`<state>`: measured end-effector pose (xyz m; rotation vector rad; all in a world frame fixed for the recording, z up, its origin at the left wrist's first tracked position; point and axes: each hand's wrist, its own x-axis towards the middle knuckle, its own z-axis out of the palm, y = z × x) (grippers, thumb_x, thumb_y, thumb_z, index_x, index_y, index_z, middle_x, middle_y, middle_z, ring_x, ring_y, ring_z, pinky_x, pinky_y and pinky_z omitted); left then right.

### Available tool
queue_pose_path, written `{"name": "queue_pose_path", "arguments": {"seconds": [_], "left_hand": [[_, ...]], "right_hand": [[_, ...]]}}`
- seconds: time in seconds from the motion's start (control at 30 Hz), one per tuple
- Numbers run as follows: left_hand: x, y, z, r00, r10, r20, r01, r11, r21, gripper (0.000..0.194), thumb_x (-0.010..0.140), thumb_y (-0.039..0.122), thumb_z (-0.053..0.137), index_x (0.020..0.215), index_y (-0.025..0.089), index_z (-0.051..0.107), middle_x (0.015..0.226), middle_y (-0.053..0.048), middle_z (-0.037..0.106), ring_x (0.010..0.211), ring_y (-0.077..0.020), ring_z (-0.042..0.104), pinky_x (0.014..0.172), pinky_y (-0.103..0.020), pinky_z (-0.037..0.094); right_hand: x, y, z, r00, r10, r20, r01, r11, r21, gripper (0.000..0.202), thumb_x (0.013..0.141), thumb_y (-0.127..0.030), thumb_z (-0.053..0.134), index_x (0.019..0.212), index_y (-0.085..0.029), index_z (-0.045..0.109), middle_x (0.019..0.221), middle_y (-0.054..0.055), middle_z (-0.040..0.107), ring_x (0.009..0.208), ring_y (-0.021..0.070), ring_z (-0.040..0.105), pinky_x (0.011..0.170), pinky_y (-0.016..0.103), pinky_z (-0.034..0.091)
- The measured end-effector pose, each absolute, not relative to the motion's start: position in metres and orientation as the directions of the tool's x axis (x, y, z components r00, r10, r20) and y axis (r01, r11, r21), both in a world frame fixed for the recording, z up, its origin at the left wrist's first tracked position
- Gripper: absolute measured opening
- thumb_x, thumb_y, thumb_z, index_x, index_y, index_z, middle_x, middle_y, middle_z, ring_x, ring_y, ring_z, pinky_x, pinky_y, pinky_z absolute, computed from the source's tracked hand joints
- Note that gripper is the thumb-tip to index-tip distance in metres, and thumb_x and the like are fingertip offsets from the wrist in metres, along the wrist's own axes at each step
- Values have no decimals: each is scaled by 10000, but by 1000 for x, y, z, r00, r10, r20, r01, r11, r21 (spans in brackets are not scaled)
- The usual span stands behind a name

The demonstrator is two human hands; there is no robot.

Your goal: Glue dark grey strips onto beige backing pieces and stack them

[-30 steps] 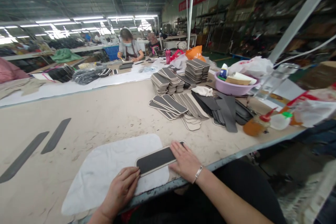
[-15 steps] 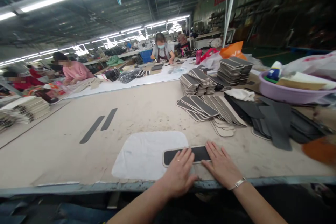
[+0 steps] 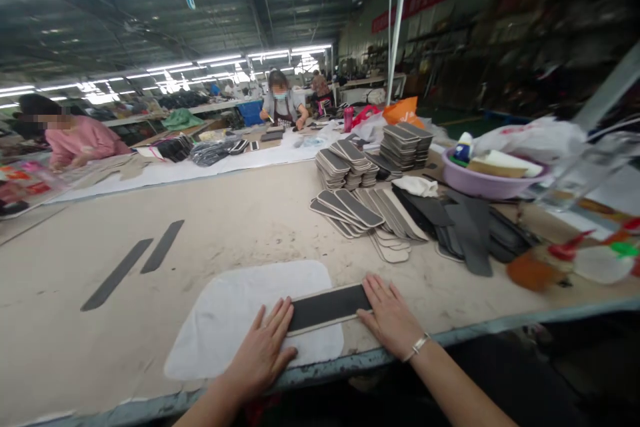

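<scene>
A dark grey rectangular panel with a pale border (image 3: 327,308) lies flat near the table's front edge, partly over a white sheet (image 3: 215,320). My left hand (image 3: 265,343) rests flat on the panel's left end, fingers stretched out. On its right end lies my right hand (image 3: 390,317), also flat, with a bracelet at the wrist. Both hands cover the ends of the panel. Two bare dark strips, a longer strip (image 3: 117,275) and a shorter strip (image 3: 163,247), lie to the left on the table.
Beyond my right hand are fanned bordered panels (image 3: 350,209), stacked panels (image 3: 345,163) and dark flat pieces (image 3: 467,233). A purple basin (image 3: 493,180) holds assorted items. Glue-like bottles (image 3: 540,267) stand at the right. A masked co-worker (image 3: 284,103) works across the table.
My left hand has slid left along the panel to its left end. My right hand stays on the right end. The camera view has turned to the right.
</scene>
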<state>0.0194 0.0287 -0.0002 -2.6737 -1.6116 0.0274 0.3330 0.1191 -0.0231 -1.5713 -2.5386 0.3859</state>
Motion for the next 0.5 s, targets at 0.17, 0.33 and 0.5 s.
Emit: {"name": "queue_pose_path", "arguments": {"seconds": [0.17, 0.33, 0.5], "left_hand": [[18, 32, -13, 496, 861, 111, 867, -484, -122, 655, 887, 463, 352, 1419, 193, 81, 1448, -92, 237, 1309, -247, 292, 1049, -423, 263], [17, 34, -12, 536, 822, 191, 840, -497, -215, 682, 877, 493, 356, 1419, 192, 73, 1424, -74, 280, 1277, -236, 355, 1012, -363, 311], [12, 39, -17, 543, 790, 283, 839, -499, -216, 729, 844, 527, 407, 1415, 245, 51, 1366, -34, 395, 1205, -218, 455, 965, -297, 352]], "right_hand": [[324, 130, 3, -327, 945, 8, 900, 314, -302, 551, 835, -370, 426, 1320, -110, 419, 1270, 133, 487, 1171, 260, 418, 1007, 357, 299], [317, 147, 16, -264, 958, -114, 929, 221, -295, 634, 674, -315, 606, 1275, -162, 471, 1101, 134, 558, 1031, 266, 519, 890, 337, 392], [322, 160, 9, -248, 954, -169, 902, 163, -400, 710, 557, -247, 678, 1240, -167, 501, 1106, 116, 567, 958, 218, 562, 824, 284, 419]]}}
